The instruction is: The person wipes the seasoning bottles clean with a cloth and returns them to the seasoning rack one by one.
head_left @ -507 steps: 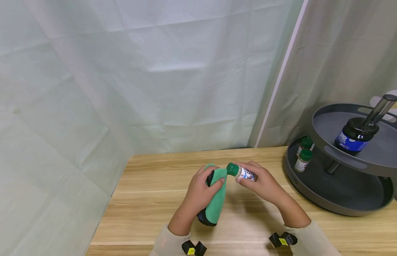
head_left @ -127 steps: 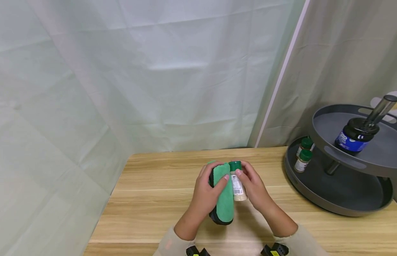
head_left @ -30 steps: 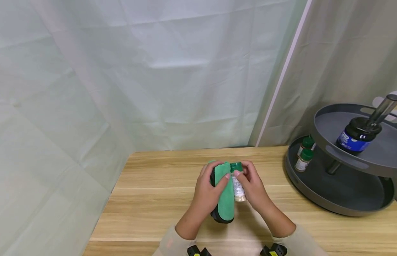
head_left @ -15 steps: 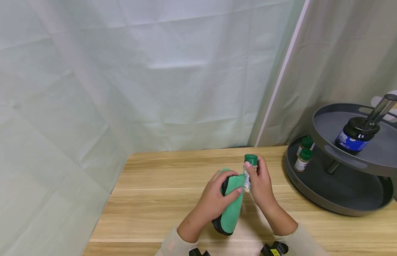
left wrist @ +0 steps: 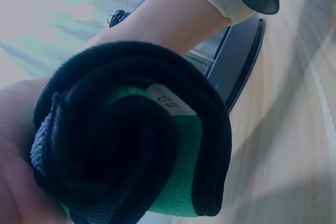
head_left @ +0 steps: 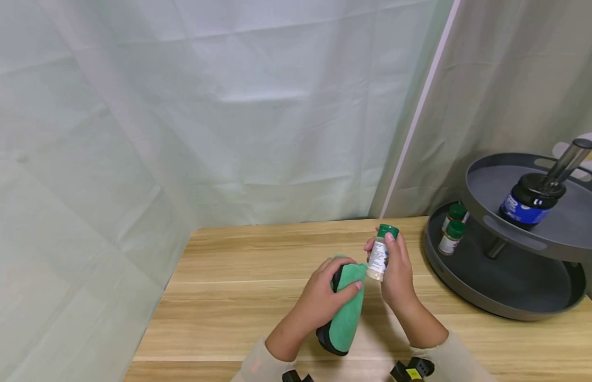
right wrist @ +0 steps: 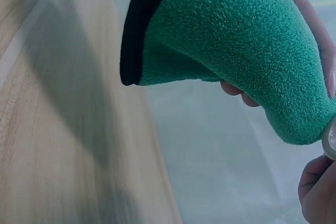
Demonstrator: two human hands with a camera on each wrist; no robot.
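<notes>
My left hand [head_left: 320, 297] grips a rolled green cloth [head_left: 349, 313] with dark edging, above the table. The left wrist view looks into the roll's dark end, with a small white tag [left wrist: 170, 99] inside. To its right, my right hand [head_left: 399, 270] holds a green-capped spice bottle [head_left: 377, 258] with a white label. The bottle leans, cap up and to the right, and its base is close to the cloth's upper end. In the right wrist view the plush cloth [right wrist: 236, 35] fills the top, and only the bottle's base [right wrist: 331, 139] shows at the right edge.
A two-tier grey round rack [head_left: 508, 305] stands at the right. Its lower tray bears a spice bottle [head_left: 449, 241] and another [head_left: 454, 214] behind. On the upper tier sits a dark jar [head_left: 525, 204] with a blue label. Pale curtains [head_left: 277, 132] hang behind the wooden table [head_left: 219, 307].
Over the last second the bottle has moved up and right, away from beside the cloth, and tilted. The cloth has shifted right and slightly down. Much earlier, the bottle's cap pointed at the cloth.
</notes>
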